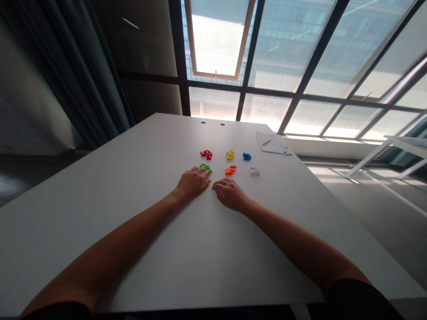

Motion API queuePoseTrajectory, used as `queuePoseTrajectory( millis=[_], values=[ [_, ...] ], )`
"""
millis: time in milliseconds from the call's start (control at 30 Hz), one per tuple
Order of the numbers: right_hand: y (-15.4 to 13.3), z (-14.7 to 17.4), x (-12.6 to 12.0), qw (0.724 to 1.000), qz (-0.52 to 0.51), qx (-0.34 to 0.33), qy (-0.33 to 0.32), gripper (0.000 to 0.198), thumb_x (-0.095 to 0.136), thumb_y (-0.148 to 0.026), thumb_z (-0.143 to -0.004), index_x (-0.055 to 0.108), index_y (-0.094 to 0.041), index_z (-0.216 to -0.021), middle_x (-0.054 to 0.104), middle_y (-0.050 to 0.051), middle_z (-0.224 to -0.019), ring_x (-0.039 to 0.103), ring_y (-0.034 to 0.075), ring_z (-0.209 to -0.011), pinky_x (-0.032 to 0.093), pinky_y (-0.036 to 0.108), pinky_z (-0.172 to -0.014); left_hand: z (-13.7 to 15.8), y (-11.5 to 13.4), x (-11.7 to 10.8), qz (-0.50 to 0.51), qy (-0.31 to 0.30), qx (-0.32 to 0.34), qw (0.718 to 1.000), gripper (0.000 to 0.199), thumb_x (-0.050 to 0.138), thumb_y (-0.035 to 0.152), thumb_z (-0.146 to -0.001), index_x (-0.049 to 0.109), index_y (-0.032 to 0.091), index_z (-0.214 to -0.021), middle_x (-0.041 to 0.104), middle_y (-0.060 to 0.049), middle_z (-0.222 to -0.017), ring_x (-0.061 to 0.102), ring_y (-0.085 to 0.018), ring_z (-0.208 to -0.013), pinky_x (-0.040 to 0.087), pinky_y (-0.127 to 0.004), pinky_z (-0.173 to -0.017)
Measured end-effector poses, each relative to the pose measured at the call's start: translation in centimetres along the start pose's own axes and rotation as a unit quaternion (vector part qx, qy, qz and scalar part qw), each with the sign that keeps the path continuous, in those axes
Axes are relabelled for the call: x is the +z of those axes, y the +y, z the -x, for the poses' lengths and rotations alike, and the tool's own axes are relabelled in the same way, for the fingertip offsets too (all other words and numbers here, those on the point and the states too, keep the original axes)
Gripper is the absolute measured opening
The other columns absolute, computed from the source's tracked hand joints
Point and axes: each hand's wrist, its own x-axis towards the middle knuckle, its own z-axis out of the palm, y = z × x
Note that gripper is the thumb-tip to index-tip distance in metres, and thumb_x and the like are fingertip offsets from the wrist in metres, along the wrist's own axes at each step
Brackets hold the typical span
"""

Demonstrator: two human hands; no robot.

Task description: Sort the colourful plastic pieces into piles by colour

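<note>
Our left hand (194, 182) and right hand (230, 194) lie low over the white table (213, 262), both to the near side of the orange pieces (230, 170), the left one farther left. Left fingertips cover part of the green pieces (206, 168), left of the orange ones — we cannot tell whether they grip or merely touch; the right fingers curl loosely, with nothing visible in them, though we cannot see beneath. As a group, the visible green seems to run slantwise, from far left to near right toward the orange; with part hidden, we cannot say which way any single piece points. We judge each piece light, stiff and probably plastic, a little slippery on this smooth surface but hardly fragile. Being small and knobbly, they would suit a fingertip pinch across opposite outer edges — on the side facing the orange, where green shows clear.
</note>
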Motion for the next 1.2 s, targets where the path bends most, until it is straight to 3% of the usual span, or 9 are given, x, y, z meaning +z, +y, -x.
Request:
queuePoseTrajectory(
  millis=[500, 767, 900, 1033, 1133, 1200],
  values=[
    [0.0, -0.1, -0.1, 1.0, -0.004, 0.0, -0.004, 0.028, 0.065, -0.008, -0.099, 0.08, -0.02, -0.12, 0.082, 0.011, -0.126, 0.073, 0.027, -0.116, 0.054, 0.044, -0.109, 0.2, 0.2, -0.3, -0.021, -0.005, -0.011, 1.0, 0.03, 0.059, 0.038, -0.107, 0.074, 0.022, -0.128, 0.074, -0.015, -0.136, 0.066, -0.036, -0.122, 0.058, -0.043, -0.091],
    [0.0, -0.1, 0.0, 1.0, -0.006, 0.009, -0.009, 0.027, 0.066, -0.009, -0.1, 0.08, -0.021, -0.119, 0.082, 0.011, -0.126, 0.073, 0.027, -0.117, 0.055, 0.044, -0.109, 0.6, 0.2, 0.2, -0.028, 0.01, -0.016, 0.999, 0.037, 0.057, 0.038, -0.108, 0.073, 0.022, -0.138, 0.073, -0.015, -0.142, 0.065, -0.036, -0.124, 0.059, -0.047, -0.095],
    [-0.1, -0.1, -0.3, 1.0, -0.013, 0.0, -0.015, 0.027, 0.065, -0.01, -0.1, 0.079, -0.021, -0.12, 0.081, 0.012, -0.128, 0.073, 0.027, -0.118, 0.055, 0.044, -0.111, 0.9, 0.2, 0.7, 0.006, 0.033, 0.02, 0.999, 0.035, 0.056, 0.033, -0.108, 0.076, 0.022, -0.135, 0.076, -0.015, -0.137, 0.069, -0.034, -0.121, 0.06, -0.048, -0.099],
    [0.2, 0.5, -1.8, 1.0, 0.006, 0.006, -0.026, 0.026, 0.066, -0.013, -0.1, 0.079, -0.019, -0.122, 0.077, 0.016, -0.133, 0.073, 0.029, -0.118, 0.058, 0.046, -0.109, 2.1, 0.3, 0.7, 0.061, 0.017, 0.081, 0.995, 0.032, 0.052, 0.029, -0.111, 0.079, 0.023, -0.127, 0.08, -0.011, -0.13, 0.073, -0.029, -0.117, 0.06, -0.045, -0.102],
    [0.6, 1.9, -3.4, 0.999, -0.006, 0.022, -0.034, 0.025, 0.066, -0.013, -0.1, 0.08, -0.018, -0.119, 0.079, 0.016, -0.127, 0.076, 0.028, -0.11, 0.061, 0.046, -0.103, 3.7, 0.3, 0.4, 0.1, 0.007, 0.138, 0.985, 0.033, 0.049, 0.03, -0.112, 0.079, 0.024, -0.126, 0.081, -0.009, -0.132, 0.075, -0.028, -0.116, 0.062, -0.044, -0.103],
    [0.5, 3.3, -4.2, 0.999, -0.027, 0.043, -0.005, 0.025, 0.065, -0.01, -0.098, 0.081, -0.02, -0.116, 0.08, 0.014, -0.123, 0.076, 0.028, -0.109, 0.062, 0.047, -0.103, 4.9, 0.3, 0.2, 0.131, 0.005, 0.161, 0.978, 0.032, 0.052, 0.03, -0.111, 0.079, 0.024, -0.128, 0.08, -0.009, -0.134, 0.076, -0.027, -0.119, 0.062, -0.044, -0.105]
  ],
)
